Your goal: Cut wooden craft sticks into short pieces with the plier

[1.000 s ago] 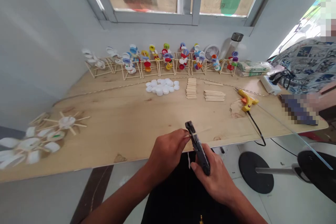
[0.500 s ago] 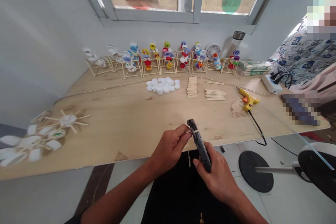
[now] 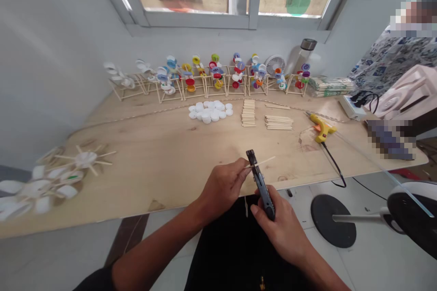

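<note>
My left hand (image 3: 225,185) pinches a thin wooden stick (image 3: 266,161) near the table's front edge. The stick passes through the jaws of a dark cutting tool (image 3: 261,187) and sticks out to the right of them. Wrapped round the tool's handle is my right hand (image 3: 283,227). Beyond the hands lie a cluster of white bottle caps (image 3: 210,111), a stack of short sticks (image 3: 248,113) and a pile of longer sticks (image 3: 279,122).
A yellow glue gun (image 3: 322,128) lies at the right, its cord hanging over the edge. Colourful cap wheels on stick frames (image 3: 170,92) line the wall. White cap wheels (image 3: 37,187) and a spoked stick piece (image 3: 85,159) lie at the left. A power strip (image 3: 351,108) is at the back right.
A longer part of the stick now shows to the right of the tool's jaws. The tool has turned slightly, and my left hand has shifted a little.
</note>
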A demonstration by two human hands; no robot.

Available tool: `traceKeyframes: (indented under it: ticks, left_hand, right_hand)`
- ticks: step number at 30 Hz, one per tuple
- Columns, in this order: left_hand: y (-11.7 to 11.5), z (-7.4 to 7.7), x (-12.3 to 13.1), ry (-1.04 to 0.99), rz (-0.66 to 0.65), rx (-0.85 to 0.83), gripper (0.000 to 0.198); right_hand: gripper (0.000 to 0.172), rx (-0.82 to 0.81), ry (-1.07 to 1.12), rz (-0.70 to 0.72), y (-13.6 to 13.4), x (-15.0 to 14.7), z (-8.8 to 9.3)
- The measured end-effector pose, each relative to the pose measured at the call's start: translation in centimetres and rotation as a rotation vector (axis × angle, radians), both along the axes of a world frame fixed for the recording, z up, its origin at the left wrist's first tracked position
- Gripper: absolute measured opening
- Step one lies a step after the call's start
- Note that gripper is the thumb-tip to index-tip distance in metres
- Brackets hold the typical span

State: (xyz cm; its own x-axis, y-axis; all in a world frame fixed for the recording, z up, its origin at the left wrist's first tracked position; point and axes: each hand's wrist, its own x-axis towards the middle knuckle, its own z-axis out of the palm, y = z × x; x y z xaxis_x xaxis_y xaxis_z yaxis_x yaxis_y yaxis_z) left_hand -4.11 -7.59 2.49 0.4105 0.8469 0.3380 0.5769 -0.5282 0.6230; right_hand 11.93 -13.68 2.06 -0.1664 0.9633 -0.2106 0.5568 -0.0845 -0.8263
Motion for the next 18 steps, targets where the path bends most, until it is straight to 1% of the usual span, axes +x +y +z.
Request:
traceKeyframes:
  ticks: [2,5,11,18]
  left_hand:
    - [-0.2,0.6,0.0,-0.098,-0.018,-0.189,0.025]
    - [0.0,1.2,-0.2,-0.217,-0.048,-0.344,0.025]
    - [0.2,1.3,-0.2,-0.384,-0.083,-0.549,0.024]
    - [-0.2,0.8,0.1,-0.559,-0.09,-0.74,0.027]
  right_hand:
    - [0.014,0.027,-0.039,0.002,0.2,0.0,-0.1]
    - [0.013,0.06,-0.079,0.017,0.3,0.2,-0.1]
    - [0.012,0.124,-0.125,0.036,0.2,0.5,-0.4]
    - [0.019,0.21,-0.172,0.041,0.4,1.0,-1.3]
